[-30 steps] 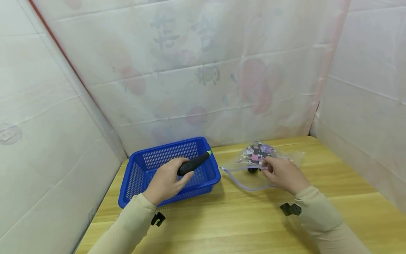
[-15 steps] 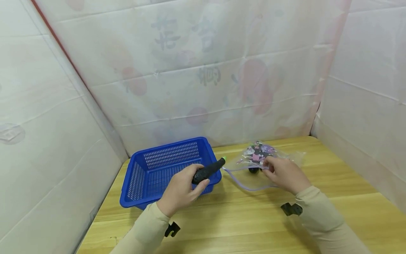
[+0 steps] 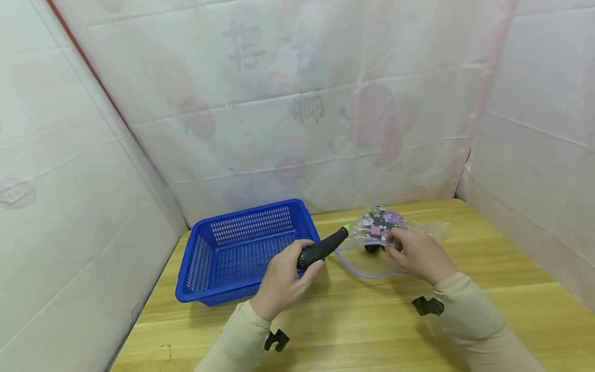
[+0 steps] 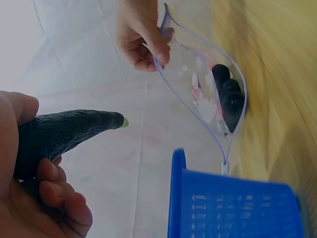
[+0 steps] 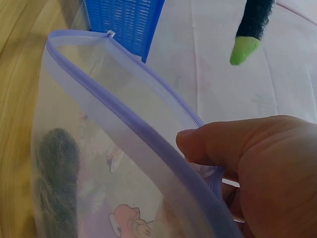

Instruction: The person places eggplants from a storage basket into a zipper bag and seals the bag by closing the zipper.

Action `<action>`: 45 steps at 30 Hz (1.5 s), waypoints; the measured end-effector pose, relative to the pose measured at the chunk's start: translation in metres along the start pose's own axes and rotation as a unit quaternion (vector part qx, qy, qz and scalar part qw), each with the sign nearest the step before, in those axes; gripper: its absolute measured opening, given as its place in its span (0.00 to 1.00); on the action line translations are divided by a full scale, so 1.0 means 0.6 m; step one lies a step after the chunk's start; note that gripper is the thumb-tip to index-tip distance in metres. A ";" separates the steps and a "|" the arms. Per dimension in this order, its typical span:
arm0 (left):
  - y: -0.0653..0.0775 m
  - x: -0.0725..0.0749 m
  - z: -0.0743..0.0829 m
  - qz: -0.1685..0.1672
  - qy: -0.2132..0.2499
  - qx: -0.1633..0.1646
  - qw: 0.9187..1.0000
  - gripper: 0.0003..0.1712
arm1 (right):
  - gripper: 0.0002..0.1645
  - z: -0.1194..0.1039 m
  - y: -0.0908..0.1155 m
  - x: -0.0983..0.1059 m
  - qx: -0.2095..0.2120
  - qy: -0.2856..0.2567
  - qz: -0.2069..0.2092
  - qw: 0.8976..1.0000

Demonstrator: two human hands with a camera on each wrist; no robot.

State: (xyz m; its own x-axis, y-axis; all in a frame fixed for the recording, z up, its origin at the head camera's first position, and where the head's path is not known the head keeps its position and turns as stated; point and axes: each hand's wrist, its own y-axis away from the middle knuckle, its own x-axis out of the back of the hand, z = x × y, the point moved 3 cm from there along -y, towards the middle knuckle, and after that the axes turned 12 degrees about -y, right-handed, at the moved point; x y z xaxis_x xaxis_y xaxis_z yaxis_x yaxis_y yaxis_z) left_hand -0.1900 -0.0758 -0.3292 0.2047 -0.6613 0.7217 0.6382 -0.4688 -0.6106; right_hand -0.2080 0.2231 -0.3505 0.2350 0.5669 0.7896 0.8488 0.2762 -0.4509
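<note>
My left hand (image 3: 284,281) grips a dark, wrinkled, cucumber-like vegetable (image 3: 324,249) by its thick end. Its narrow light green tip points up and right, toward the bag; the left wrist view shows the fingers curled round it. A clear zip bag (image 3: 374,227) with a purple rim and cartoon prints lies to the right, its mouth spread wide. My right hand (image 3: 420,256) pinches the purple rim between thumb and fingers. Inside the bag lie dark, rounded long things (image 4: 230,96), partly hidden by the print in the head view.
A blue plastic basket (image 3: 195,297) with slotted walls stands on the wooden table (image 3: 353,330), left of the bag and close to its zip end. Pale printed sheets (image 3: 260,129) enclose the table at the back and sides.
My left hand has carried the dark vegetable rightward from over the basket to beside the bag's mouth. The right hand has stayed at the bag's rim.
</note>
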 end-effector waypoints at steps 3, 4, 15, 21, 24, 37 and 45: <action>-0.002 -0.008 0.003 0.006 0.017 0.011 1.000 0.22 | 0.05 -0.001 -0.001 0.001 -0.001 0.002 0.001 1.000; -0.002 -0.011 0.004 0.009 0.021 0.014 1.000 0.22 | 0.05 -0.001 -0.001 0.001 -0.001 0.003 0.001 1.000; -0.014 -0.040 0.029 0.043 0.002 -0.015 0.999 0.19 | 0.05 -0.003 0.001 0.002 0.013 0.008 0.010 1.000; -0.015 -0.055 0.042 0.034 -0.016 -0.044 0.998 0.20 | 0.06 -0.006 -0.001 0.006 0.018 0.013 0.015 1.000; -0.015 -0.063 0.050 0.021 -0.022 -0.051 0.998 0.20 | 0.05 -0.007 0.000 0.009 0.014 0.017 0.021 1.000; -0.008 -0.098 0.053 -0.048 -0.083 -0.095 0.991 0.19 | 0.05 -0.014 0.002 0.015 0.001 0.027 0.054 0.998; 0.002 -0.119 0.044 -0.076 -0.096 -0.078 0.989 0.23 | 0.06 -0.024 0.000 0.014 0.029 0.032 0.073 0.996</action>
State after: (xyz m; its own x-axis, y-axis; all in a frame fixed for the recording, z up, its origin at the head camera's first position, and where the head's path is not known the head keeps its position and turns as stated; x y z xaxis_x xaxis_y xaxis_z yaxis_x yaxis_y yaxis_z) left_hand -0.1840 -0.0137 -0.3730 0.2615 -0.4593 0.8489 0.5530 -0.6495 -0.5218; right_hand -0.1990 0.2168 -0.3380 0.3846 0.5544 0.7381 0.7753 0.2399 -0.5842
